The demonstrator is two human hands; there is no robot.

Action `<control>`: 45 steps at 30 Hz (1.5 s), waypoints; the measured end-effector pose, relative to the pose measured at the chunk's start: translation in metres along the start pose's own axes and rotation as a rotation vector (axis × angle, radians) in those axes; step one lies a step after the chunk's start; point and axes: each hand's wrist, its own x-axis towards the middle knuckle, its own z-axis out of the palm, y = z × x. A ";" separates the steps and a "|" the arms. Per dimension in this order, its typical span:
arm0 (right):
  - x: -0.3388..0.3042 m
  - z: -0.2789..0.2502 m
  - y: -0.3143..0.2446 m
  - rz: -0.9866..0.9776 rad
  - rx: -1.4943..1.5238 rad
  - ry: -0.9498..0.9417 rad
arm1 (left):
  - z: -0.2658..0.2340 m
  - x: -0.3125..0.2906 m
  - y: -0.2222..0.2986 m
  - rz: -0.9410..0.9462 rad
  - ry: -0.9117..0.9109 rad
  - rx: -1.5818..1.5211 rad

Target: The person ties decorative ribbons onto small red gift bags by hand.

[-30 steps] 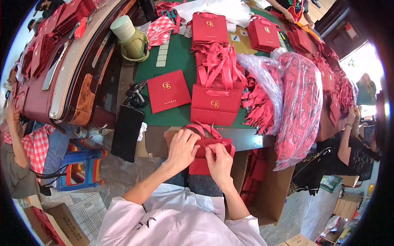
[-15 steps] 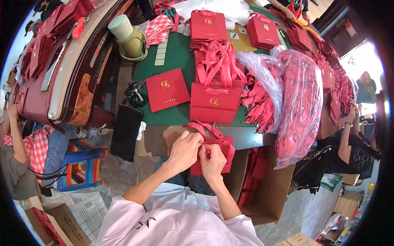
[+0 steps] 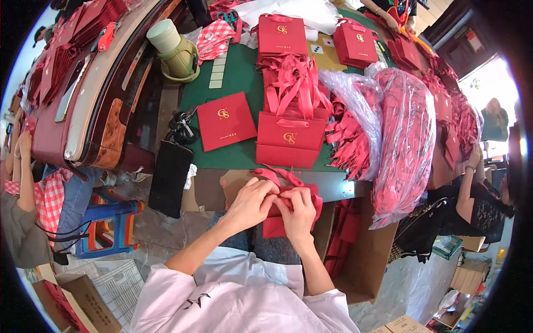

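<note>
Close together at the table's near edge, my two hands work on a red ribbon (image 3: 290, 176), whose loops stick out beyond the fingers. My left hand (image 3: 251, 203) pinches it with thumb and fingertips. Fingers bent, my right hand (image 3: 298, 213) grips the ribbon right beside the left. Beneath them, over my lap, is a red paper gift bag (image 3: 273, 227), partly hidden by the hands. Just beyond, another red gift bag (image 3: 290, 147) lies on the green table top (image 3: 236, 158), with a heap of red ribbons (image 3: 297, 86) behind it.
Left of the bags lies a flat red bag (image 3: 226, 123). Clear plastic sacks of ribbons (image 3: 405, 139) hang over the right edge. An open cardboard box (image 3: 361, 266) with red bags stands by my right. A green flask (image 3: 176, 53) stands at the back left. Other people work on both sides.
My right hand has moved slightly up and right, its fingers now meeting the left fingertips. The ribbon and the bag beneath have shifted a little. The things on the table stay put.
</note>
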 end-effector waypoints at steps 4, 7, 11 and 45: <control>0.016 -0.027 -0.008 0.029 0.001 -0.091 | -0.008 0.002 0.005 -0.132 -0.036 -0.119; 0.031 -0.037 -0.009 -0.156 -0.054 -0.159 | -0.004 0.002 0.002 -0.139 -0.004 -0.108; 0.042 -0.046 -0.004 -0.070 0.015 -0.284 | 0.000 -0.001 0.001 0.031 0.051 -0.010; 0.070 -0.028 0.028 0.058 0.360 -0.278 | 0.024 0.003 0.005 -0.154 0.113 -0.028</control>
